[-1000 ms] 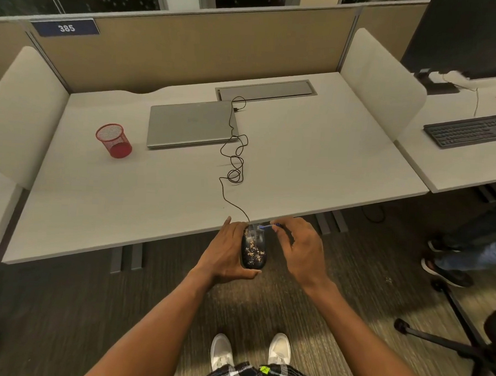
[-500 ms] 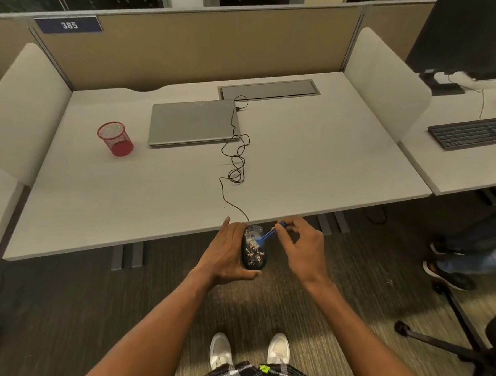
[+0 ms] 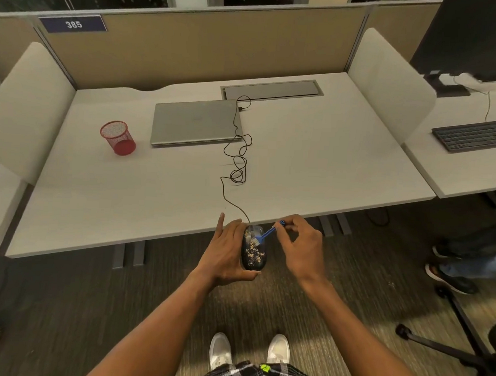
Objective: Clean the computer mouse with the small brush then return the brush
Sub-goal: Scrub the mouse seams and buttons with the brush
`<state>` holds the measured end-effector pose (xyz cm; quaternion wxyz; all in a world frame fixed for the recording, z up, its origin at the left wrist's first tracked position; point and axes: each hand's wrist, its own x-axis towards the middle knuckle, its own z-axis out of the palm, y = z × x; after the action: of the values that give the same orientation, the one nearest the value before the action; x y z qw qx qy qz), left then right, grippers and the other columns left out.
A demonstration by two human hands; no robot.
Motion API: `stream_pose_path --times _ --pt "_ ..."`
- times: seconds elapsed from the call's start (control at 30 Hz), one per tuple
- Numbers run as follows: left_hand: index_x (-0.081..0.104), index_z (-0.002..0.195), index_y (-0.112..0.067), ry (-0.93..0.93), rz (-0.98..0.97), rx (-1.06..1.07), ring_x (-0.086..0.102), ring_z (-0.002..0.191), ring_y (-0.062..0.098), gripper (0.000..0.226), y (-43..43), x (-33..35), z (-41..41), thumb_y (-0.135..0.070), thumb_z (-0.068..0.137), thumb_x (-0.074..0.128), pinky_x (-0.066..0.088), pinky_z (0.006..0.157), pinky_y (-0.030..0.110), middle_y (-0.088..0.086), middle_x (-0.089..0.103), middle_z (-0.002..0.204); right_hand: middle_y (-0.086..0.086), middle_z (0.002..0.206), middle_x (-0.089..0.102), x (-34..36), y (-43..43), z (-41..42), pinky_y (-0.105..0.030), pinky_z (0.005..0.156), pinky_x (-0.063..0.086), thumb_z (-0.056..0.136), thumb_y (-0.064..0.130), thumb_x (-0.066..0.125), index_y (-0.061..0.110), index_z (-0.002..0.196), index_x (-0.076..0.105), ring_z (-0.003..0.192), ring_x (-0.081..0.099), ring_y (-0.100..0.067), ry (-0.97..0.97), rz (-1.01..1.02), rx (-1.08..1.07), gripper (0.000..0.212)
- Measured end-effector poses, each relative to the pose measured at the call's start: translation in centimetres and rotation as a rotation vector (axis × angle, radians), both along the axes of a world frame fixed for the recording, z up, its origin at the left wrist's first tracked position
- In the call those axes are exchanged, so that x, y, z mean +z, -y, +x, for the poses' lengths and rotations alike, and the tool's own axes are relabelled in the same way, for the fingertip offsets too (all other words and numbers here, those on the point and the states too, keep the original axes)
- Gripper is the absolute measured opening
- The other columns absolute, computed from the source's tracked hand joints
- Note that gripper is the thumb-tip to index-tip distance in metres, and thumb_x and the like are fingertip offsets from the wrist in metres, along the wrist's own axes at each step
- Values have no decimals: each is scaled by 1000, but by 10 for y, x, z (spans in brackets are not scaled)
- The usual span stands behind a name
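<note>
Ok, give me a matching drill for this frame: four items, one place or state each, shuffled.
1 mouse
2 brush
3 laptop
4 mesh cup

A closed, flat on the desk
B pinched in the right hand
C red, standing left of the laptop
D held in the left hand, speckled with debris

Pairs: 1-D, 2-B, 3-A, 4-C

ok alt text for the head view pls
A person's left hand holds a crumb-speckled black mouse just off the near edge of the desk while the right hand pinches a small blue brush, bristles on the mouse. Its cable loops across the desk to a closed laptop, a red mesh cup left of it.
</note>
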<state>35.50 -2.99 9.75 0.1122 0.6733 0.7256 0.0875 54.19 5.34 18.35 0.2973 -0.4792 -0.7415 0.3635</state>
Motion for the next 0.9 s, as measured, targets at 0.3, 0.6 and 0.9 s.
stream_pose_path --times 0.3,0.6,0.9 --pt "30 155 -8 -3 -1 11 15 159 28 127 2 2 2 -97 68 54 -12 128 56 14 39 159 6 97 74 2 1 -1 1 71 46 97 21 69 14 108 71 88 63 9 -12 -40 6 13" --pt "28 157 -7 -12 -10 18 12 160 27 129 2 3 -1 -98 69 53 -8 128 56 15 37 161 8 97 73 2 -4 -6 -2 74 49 97 22 69 15 109 70 90 63 9 -34 -38 -11 13" --pt "28 155 -9 7 -7 17 17 159 27 126 -1 2 -4 -97 69 53 -8 128 56 14 40 159 3 97 75 1 -5 -11 -15 75 55 98 23 69 15 108 70 91 70 -8 -23 29 -3 13"
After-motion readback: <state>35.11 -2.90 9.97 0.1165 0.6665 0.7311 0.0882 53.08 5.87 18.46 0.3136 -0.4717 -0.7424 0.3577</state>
